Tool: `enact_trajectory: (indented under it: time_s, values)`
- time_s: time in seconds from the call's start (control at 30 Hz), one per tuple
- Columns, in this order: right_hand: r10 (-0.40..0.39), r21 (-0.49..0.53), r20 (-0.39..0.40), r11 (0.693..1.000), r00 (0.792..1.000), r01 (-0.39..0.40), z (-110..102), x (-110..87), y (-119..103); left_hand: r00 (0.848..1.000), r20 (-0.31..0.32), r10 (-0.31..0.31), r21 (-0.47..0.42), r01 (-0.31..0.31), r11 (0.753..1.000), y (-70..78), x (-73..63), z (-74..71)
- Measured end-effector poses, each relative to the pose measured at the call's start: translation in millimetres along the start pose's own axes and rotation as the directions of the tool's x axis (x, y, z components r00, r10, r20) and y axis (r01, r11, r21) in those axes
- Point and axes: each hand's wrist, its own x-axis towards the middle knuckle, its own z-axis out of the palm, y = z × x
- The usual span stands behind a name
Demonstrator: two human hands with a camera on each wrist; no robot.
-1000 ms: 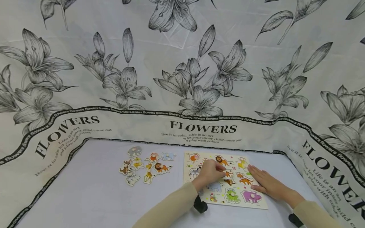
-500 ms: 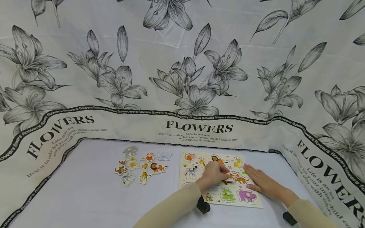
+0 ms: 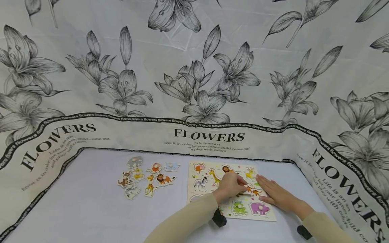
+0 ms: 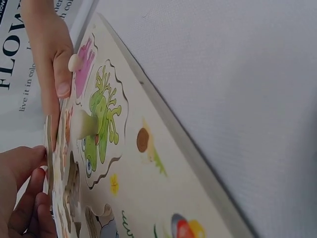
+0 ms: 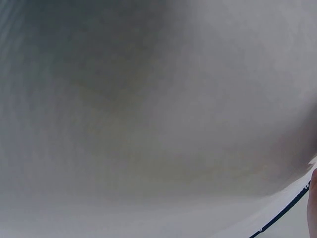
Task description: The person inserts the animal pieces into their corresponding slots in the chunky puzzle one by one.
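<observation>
A wooden peg puzzle board (image 3: 271,216) with animal pictures lies on the white table. Over its middle, my left hand (image 3: 228,185) pinches an orange animal puzzle piece, seen edge-on as a thin wooden puzzle piece (image 4: 48,153) in the left wrist view. That piece is tilted up against or just above the board; I cannot tell if it touches. My right hand (image 3: 281,196) rests with extended fingers along the board's right edge. A frog piece (image 3: 239,207) and a purple hippo piece (image 3: 260,208) sit in the near row, with knobs on top.
Left of the board lie several loose pieces, among them an elephant (image 3: 134,162), a lion (image 3: 165,179), a giraffe (image 3: 149,185) and a zebra (image 3: 131,191). A flower-printed curtain (image 3: 206,101) hangs behind and around the table (image 3: 100,209). The right wrist view is mostly blurred white.
My left hand has shifted slightly right over the board with the orange puzzle piece, toward the printed tiger. My right hand stays at the board's edge. The head view has turned a little right.
</observation>
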Motion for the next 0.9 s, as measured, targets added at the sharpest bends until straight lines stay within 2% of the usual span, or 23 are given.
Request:
enact_trajectory:
  time_s: [0.2, 0.47, 0.63, 0.9]
  values:
    - [0.007, 0.008, 0.001, 1.0, 1.0, -0.007, 1.5, 0.1, 0.1, 1.0, 0.023, -0.012, 0.006, 0.012, 1.0, 4.9, -1.2, 2.5]
    - [0.008, -0.011, 0.012, 1.0, 1.0, -0.007, 4.4, 2.9, 2.4, 0.999, 0.039, -0.028, 0.069, 0.026, 0.997, 5.2, 0.0, 11.5]
    - [0.012, -0.02, 0.011, 1.0, 1.0, -0.012, 5.5, 2.4, 4.0, 1.0, 0.024, 0.005, 0.119, -0.008, 0.993, 6.2, 3.4, 16.7]
    - [-0.034, -0.024, -0.016, 0.999, 0.999, 0.034, 5.5, -0.5, 5.3, 1.0, 0.011, -0.008, 0.149, 0.006, 0.989, 9.2, 6.8, 23.3]
